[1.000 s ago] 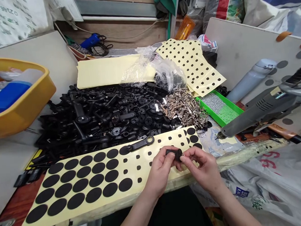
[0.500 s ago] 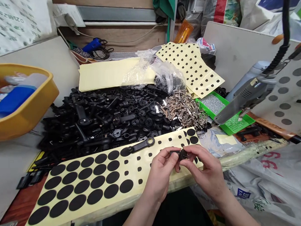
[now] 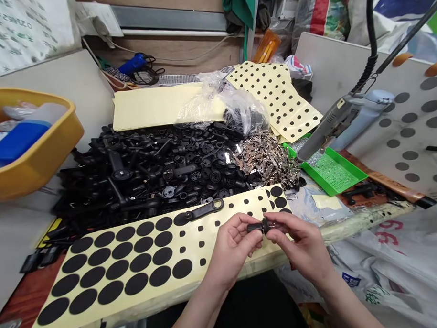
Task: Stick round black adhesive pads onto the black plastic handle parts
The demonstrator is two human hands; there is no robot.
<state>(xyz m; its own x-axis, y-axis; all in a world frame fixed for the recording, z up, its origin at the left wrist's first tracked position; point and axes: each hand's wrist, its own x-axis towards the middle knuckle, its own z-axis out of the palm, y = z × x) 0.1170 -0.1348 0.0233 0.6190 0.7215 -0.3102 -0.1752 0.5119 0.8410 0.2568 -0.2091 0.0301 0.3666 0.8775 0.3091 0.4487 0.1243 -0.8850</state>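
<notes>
A small black plastic part [image 3: 255, 227] with a round collar is held between both hands above the front edge of the bench. My left hand [image 3: 233, 245] pinches its left end between thumb and fingers. At the collar end, my right hand [image 3: 299, 245] closes thumb and fingertips; a thin, shiny metal bit [image 3: 272, 225] shows there. Below them lies a yellow sheet [image 3: 192, 236] of black round and small square stickers. On that sheet, left of my hands, rests a black crank-like arm [image 3: 205, 211] with a ring at one end.
Heaped black plastic parts [image 3: 143, 162] cover the bench behind the sheet, beside a pile of metal clips [image 3: 263, 157]. A green tray [image 3: 333, 174] of small silvery pieces stands right, with a hanging electric screwdriver [image 3: 324, 124] over it. A yellow basket [image 3: 57, 160] is at left.
The hanging screwdriver has swung left and more upright over the green tray. My fingers have shifted slightly on the black part, showing more of it.
</notes>
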